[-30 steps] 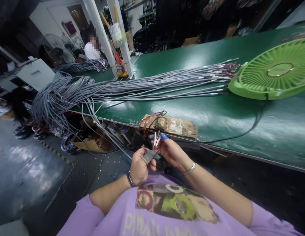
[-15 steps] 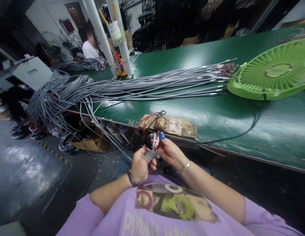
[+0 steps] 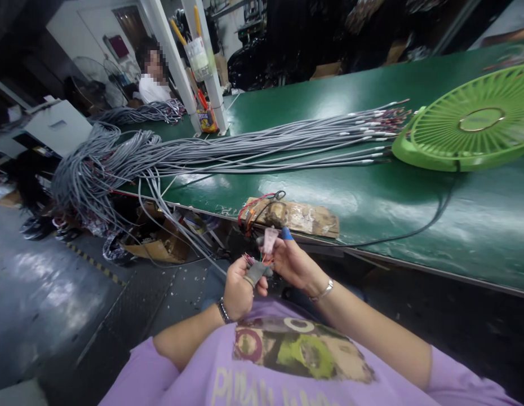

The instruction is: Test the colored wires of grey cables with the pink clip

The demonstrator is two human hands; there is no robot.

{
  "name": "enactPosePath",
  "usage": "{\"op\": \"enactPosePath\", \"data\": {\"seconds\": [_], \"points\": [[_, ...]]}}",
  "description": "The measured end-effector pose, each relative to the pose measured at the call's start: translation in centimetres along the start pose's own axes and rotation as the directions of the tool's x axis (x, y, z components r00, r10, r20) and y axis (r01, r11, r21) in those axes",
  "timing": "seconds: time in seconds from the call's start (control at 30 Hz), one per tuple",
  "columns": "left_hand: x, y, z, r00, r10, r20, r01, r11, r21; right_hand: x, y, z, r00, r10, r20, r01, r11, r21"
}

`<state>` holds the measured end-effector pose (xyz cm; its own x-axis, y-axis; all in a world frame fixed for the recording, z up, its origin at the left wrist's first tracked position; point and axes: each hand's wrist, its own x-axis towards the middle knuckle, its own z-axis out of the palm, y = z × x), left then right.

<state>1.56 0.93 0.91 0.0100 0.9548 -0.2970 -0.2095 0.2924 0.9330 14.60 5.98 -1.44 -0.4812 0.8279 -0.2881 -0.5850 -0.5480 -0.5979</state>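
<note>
Close in front of my body, my left hand (image 3: 240,287) is closed around a grey cable end (image 3: 256,273). Thin coloured wires (image 3: 266,258) fan out from it between the two hands. My right hand (image 3: 296,264), its thumb tip covered in blue, grips a small pale pink clip-like piece (image 3: 269,240) just above those wires. That piece is blurred, and whether a wire sits in it I cannot tell. Just beyond the hands, a wooden board (image 3: 302,217) with red and black leads lies at the table's near edge.
Long grey cables (image 3: 245,141) run along the green table (image 3: 414,208) and hang over its left edge. A green fan (image 3: 469,121) lies at the right, its cord trailing across the top. White posts (image 3: 209,73) rise behind the cables. A co-worker (image 3: 152,73) sits at the far left.
My right hand has shifted slightly to the right, its blue-tipped thumb moving with it. The pink piece has turned and blurred. My left hand keeps its hold on the cable.
</note>
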Motion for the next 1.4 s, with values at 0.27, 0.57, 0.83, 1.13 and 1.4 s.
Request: {"op": "enactPosePath", "data": {"seconds": [0.27,0.57,0.83,1.13,1.4], "points": [[-0.6,0.0,-1.0,0.998,-0.02,0.062,0.008,0.983,0.186,-1.5,-1.6,0.0,0.997,0.03,0.073,0.002,0.915,-0.404],[0.1,0.3,-1.0,0.946,-0.216,0.24,0.141,0.945,0.295,-2.4,-1.4,0.8,0.987,-0.059,0.149,0.15,0.674,-0.723],[0.4,-0.4,-1.1,0.994,-0.095,0.054,0.09,0.992,0.087,-3.5,-0.7,-0.3,0.991,-0.125,0.051,0.13,0.776,-0.617],[-0.2,0.1,-1.1,0.977,-0.121,0.175,0.093,0.982,0.163,-3.2,0.2,1.6,0.98,-0.183,0.082,0.195,0.782,-0.592],[0.1,-0.8,-1.5,0.997,-0.073,0.029,0.072,0.997,0.019,-2.5,0.1,0.6,0.989,-0.148,-0.009,0.123,0.853,-0.508]]}}
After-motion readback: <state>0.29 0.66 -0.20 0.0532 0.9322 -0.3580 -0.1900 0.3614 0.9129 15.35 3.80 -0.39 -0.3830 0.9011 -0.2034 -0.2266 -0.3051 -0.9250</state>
